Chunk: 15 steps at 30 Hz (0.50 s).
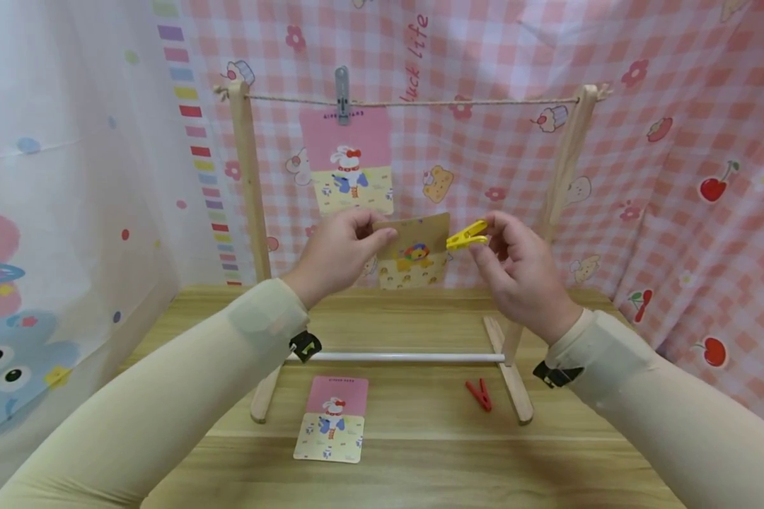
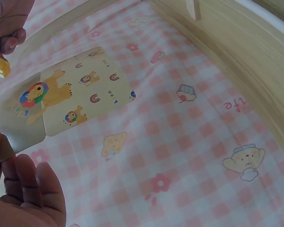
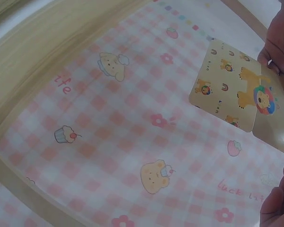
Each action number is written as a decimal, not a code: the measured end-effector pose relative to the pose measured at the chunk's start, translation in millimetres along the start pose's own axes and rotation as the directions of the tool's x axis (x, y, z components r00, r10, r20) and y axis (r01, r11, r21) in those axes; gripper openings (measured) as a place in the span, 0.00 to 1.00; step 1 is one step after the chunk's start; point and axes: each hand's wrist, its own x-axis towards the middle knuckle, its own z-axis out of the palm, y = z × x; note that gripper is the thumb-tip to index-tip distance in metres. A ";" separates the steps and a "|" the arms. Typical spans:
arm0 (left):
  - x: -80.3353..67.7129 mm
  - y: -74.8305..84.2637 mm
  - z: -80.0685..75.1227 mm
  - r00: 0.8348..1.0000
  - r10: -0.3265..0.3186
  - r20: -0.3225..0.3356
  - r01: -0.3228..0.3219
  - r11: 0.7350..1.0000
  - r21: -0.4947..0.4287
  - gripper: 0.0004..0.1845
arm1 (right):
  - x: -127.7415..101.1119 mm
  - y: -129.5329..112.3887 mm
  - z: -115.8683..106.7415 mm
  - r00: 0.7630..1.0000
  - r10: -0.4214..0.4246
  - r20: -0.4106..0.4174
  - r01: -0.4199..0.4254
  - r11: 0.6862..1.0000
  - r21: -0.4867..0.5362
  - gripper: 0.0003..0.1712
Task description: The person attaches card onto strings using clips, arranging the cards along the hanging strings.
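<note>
**Lion card and yellow peg held mid-frame**

Centre frame, before the wooden drying rack (image 1: 250, 212), the left hand (image 1: 331, 258) pinches the lion card (image 1: 418, 249) by its upper left corner; the right hand (image 1: 522, 272) grasps a yellow clothespin (image 1: 466, 235) at the card's upper right edge

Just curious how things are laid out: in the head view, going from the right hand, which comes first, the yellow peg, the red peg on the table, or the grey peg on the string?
1. yellow peg, pinched in the right hand.
2. red peg, below on the table.
3. grey peg, upper left on the string.
</note>
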 end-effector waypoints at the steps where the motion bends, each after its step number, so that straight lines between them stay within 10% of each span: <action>1: 0.6 0.9 -0.5 1.000 0.004 -0.003 -0.004 1.000 0.004 0.11 | 0.9 -0.2 -0.5 1.000 -0.005 -0.005 0.005 1.000 0.002 0.11; 15: 6.3 16.0 -4.3 0.999 0.023 -0.039 -0.022 0.999 0.030 0.13 | 9.8 -2.6 -6.8 0.997 -0.014 -0.074 0.013 1.000 -0.010 0.13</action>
